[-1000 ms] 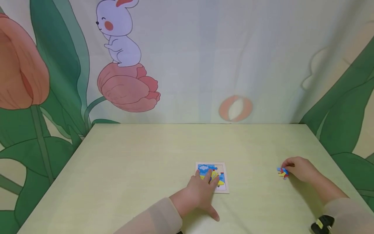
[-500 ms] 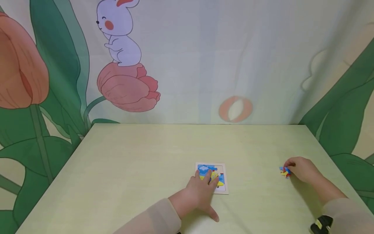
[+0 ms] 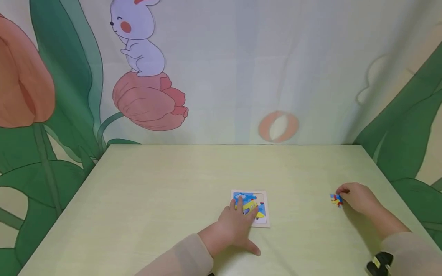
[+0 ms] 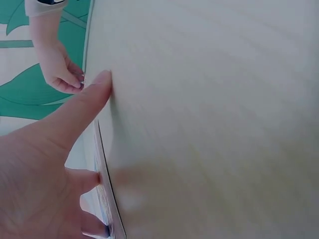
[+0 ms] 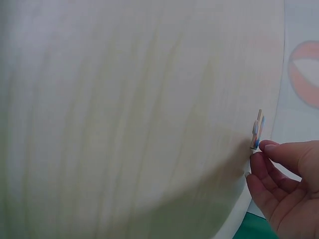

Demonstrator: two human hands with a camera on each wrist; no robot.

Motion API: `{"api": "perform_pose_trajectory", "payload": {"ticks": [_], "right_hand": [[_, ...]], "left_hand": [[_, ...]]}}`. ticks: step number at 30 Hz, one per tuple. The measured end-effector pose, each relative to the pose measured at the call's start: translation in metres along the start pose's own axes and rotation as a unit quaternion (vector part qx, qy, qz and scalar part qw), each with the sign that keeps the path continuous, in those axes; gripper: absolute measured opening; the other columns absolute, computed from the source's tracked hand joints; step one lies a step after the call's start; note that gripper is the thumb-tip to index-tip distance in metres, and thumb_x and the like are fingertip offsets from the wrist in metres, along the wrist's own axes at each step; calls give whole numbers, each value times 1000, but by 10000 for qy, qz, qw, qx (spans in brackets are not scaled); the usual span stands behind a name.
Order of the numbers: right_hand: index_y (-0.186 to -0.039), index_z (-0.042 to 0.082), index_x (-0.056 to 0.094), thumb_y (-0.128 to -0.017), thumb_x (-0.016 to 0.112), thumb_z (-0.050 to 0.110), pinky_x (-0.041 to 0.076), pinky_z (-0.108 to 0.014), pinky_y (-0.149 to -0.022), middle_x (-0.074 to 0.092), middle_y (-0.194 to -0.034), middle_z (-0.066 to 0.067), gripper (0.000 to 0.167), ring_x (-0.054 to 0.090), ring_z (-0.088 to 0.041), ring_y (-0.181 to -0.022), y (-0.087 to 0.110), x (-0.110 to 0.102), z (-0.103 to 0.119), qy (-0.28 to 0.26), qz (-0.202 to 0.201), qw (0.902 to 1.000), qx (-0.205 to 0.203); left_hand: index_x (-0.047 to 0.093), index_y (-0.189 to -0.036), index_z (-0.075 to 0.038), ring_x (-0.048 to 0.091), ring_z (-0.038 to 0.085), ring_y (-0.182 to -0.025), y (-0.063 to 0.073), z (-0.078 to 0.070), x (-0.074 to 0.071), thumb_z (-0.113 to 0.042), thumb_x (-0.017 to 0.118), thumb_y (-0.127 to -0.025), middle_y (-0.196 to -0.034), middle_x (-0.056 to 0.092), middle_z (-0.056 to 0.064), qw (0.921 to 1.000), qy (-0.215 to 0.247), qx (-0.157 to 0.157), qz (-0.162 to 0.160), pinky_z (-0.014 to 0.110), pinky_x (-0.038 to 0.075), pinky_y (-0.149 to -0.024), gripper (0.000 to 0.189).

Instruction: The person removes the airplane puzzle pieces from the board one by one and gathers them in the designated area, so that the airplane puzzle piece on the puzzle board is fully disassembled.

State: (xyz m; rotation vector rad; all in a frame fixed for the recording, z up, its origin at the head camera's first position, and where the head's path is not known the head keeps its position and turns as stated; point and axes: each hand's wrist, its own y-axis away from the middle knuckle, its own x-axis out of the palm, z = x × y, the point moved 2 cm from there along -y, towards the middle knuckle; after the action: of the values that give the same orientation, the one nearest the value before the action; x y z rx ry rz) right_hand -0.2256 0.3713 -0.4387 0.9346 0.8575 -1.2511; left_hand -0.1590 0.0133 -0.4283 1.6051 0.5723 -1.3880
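Near the table's middle lies a small square puzzle board (image 3: pixel 268 224) with a pale frame and a picture of a yellow airplane on blue sky. My left hand (image 3: pixel 236 226) rests on its left and lower part with fingers spread, covering some of the picture; the thumb points away onto the table. Bare board shows at the picture's upper right. Off to the right, my right hand (image 3: pixel 357 197) pinches a jigsaw piece (image 3: pixel 335 199) coloured blue, red and yellow between thumb and fingertips. In the right wrist view the piece (image 5: pixel 257 130) appears edge-on.
The pale yellow-green table (image 3: pixel 155 191) stretches out around both hands. Behind it hangs a curtain (image 3: pixel 214 76) printed with a rabbit, tulips and leaves. A black and yellow band (image 3: pixel 380 263) sits at the right sleeve.
My right hand, with the jigsaw piece, has shifted very slightly to the right, and the piece has turned a little. My left hand stays on the puzzle board, its fingers slightly shifted.
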Motion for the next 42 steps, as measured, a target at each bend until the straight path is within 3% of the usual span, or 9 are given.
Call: {"api": "perform_pose_trajectory", "payload": {"ticks": [4,8,17,23,30,34,42], "right_hand": [[-97,-7,63,-89,57,4,48,-45,-71,63,-92,-20,15,57,-33,-81,3,2,10,-219,-141,9994,-230],[-103,-5,64,-90,58,7,49,-39,-67,63,-100,-20,19,58,-28,-82,6,9,37,-570,-132,9968,-547],[-106,6,67,-92,58,13,47,-41,-83,64,-103,-5,18,56,-22,-92,2,38,122,-1188,652,9850,-1071],[-110,7,67,-93,57,11,44,-44,-91,65,-110,-6,21,56,-27,-106,-3,57,158,-1419,1042,9748,-1368],[-119,3,62,-93,57,11,46,-42,-87,64,-112,-8,28,58,-23,-99,-2,64,175,-1067,1407,9683,-1768],[-122,3,61,-92,57,11,46,-40,-85,64,-111,-6,31,57,-20,-96,1,63,178,-919,1486,9673,-1841],[-124,3,59,-92,58,12,45,-36,-81,63,-110,-4,33,55,-19,-93,1,66,178,-901,1487,9674,-1843]], "left_hand": [[21,-149,-33,24,41,-135,-1,0,1,-85,54,-58,-150,20,22,9999,-20,-115,12,43,34,-102,109],[22,-148,-35,24,39,-135,-2,0,2,-84,55,-60,-150,20,23,9998,96,-158,3,41,33,-102,105],[21,-148,-36,24,38,-136,-5,1,5,-85,52,-61,-149,22,24,9999,45,-150,11,43,30,-105,105],[20,-148,-37,24,38,-135,-10,1,8,-87,49,-61,-149,24,23,9999,-60,-149,59,44,29,-105,105],[23,-149,-25,27,36,-135,-11,2,9,-87,47,-61,-149,25,21,9998,-130,-154,48,41,32,-103,111],[29,-148,-18,27,35,-135,-10,4,8,-85,51,-62,-149,25,20,9998,38,-196,26,41,34,-103,111],[32,-146,-14,29,37,-134,-6,4,5,-81,53,-65,-149,26,19,9999,87,-52,-128,43,33,-103,107]]}}
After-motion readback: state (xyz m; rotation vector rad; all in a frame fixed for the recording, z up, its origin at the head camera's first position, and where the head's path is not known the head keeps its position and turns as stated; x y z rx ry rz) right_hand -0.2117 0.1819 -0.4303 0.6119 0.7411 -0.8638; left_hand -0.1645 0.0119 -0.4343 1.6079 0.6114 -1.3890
